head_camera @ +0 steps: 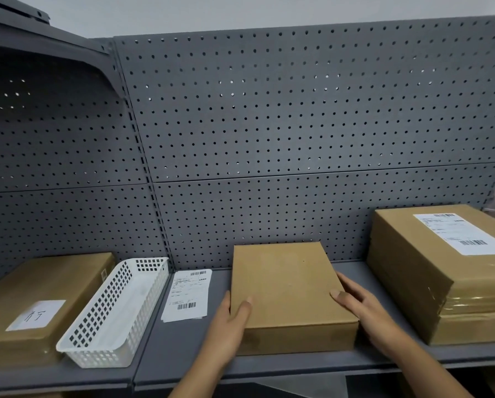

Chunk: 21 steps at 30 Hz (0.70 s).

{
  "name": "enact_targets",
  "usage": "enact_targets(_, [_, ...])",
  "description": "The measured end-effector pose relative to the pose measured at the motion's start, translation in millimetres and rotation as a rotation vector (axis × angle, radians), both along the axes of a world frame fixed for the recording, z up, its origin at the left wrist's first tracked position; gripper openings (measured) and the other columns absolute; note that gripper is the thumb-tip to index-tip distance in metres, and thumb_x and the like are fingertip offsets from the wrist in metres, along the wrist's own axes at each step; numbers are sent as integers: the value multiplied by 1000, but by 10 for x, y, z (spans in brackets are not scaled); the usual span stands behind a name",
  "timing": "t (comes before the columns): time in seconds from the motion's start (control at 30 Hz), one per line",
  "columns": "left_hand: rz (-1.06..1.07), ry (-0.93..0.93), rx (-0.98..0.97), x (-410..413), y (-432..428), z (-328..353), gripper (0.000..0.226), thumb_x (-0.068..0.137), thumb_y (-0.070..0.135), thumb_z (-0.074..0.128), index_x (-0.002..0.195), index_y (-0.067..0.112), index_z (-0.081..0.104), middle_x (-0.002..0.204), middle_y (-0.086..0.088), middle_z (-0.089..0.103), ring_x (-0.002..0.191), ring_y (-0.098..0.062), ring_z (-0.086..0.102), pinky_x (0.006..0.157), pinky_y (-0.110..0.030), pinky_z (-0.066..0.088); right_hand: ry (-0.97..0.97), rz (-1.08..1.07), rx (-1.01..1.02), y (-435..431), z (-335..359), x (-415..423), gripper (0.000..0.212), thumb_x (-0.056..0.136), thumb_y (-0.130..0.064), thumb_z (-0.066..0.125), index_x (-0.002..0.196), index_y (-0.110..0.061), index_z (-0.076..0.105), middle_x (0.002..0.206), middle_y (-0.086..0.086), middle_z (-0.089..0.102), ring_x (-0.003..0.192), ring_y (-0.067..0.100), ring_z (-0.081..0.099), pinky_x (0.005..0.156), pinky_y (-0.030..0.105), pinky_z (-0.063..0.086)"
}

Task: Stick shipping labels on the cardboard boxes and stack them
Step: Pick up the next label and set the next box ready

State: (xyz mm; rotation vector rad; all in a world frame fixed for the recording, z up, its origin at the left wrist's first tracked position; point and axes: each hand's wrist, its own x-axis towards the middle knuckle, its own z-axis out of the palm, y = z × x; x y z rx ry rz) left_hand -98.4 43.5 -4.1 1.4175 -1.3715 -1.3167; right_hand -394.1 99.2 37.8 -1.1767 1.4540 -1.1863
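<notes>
1. two bare hands frame a plain cardboard box [289,288] lying flat on the grey shelf [183,349], roughly at its middle, in the head view.
2. the left hand [229,323] presses against the box's left side near the front corner, its thumb laid over the top face and the other fingers hidden behind the side, so it is clasping the box.
3. the right hand [361,303] lies along the box's right edge, thumb on the top face, fingers bent around the side, gripping the box too.
4. the top of this box carries no label.
5. a loose shipping label [187,294] lies flat on the shelf just left of the box, near the left hand but apart from it.
6. a white perforated basket [117,314] sits left of the label, tilted, its near end against a box with a handwritten note [39,303].
7. at the right, well apart from the held box, a stack of boxes [441,280] stands with a printed label stuck on its top face.
8. a grey pegboard [298,110] forms the wall behind the shelf.
</notes>
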Motion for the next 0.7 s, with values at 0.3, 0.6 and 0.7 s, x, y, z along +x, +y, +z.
enact_targets(0.3, [129,-388,-233,503,-236,101,42,106,24,52,147,16,51,152,1,49,143,-20,44,118,-32,32,727,-73,-120,-328,271,188,59,94,-24,65,148,-15,46,147,-1,48,138,21,43,111,34,36])
enact_targets(0.6, [-60,-1018,-309,984,-489,-191,59,103,50,51,155,23,45,163,-5,40,153,-24,33,121,-37,33,1067,-41,-209,-343,86,651,33,98,-40,51,125,-28,63,130,-13,57,123,14,49,100,28,39])
enact_targets(0.7, [-68,-1092,-366,1029,-507,-186,53,100,54,51,146,27,56,148,0,58,137,-22,52,105,-36,47,1079,-62,-230,-324,45,666,30,98,-43,49,122,-30,61,126,-16,54,120,11,49,98,27,39])
